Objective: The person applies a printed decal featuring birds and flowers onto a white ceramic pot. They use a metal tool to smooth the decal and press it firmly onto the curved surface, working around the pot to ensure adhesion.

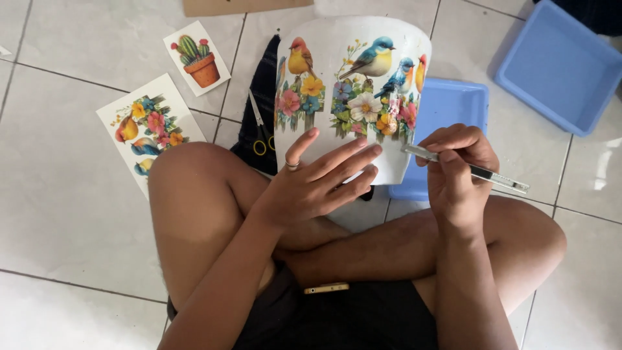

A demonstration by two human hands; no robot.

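A white bucket-shaped pot lies tilted in front of my crossed legs, its side covered with bird and flower pictures. My left hand rests flat on its lower side, fingers spread, a ring on one finger. My right hand grips a slim metal craft knife, its tip touching the pot's lower right edge.
Scissors with yellow handles lie on a dark cloth left of the pot. Two printed sheets, a cactus and birds with flowers, lie on the tile floor. A blue tray lid and a blue tub sit to the right.
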